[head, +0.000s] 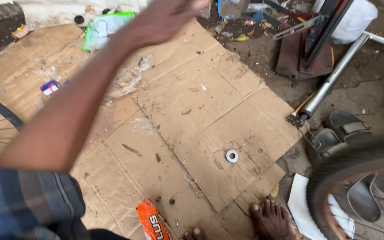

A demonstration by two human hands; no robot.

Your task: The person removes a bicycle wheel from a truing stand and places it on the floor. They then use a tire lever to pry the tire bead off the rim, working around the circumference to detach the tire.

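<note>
At the top centre of the frame, a raised left hand (165, 18) reaches away from the camera, its arm running diagonally down to a blue checked sleeve (27, 202) at the lower left. The fingers are cut off by the frame's top edge and blurred, so it cannot be told whether the hand is open or closed, or whether it holds anything. The right hand is not in view.

Below the arm lie flattened sheets of brown, stained cardboard (187, 111) covering most of the ground. A small silver metal washer ring (232, 156) rests on the cardboard at centre right, well apart from the hand. Nearest the hand, at the upper left, lies a green and white plastic packet (101, 29), with crumpled clear plastic wrap (130, 80) just below it. A small blue and white can (50, 87) lies at the left. An orange snack wrapper (153, 221) sits at the bottom centre, near bare toes (270, 215). A blurred black bicycle tyre (352, 164) fills the lower right, above grey sandals (347, 126). A long silver metal pump tube (334, 78) slants across the upper right.
</note>
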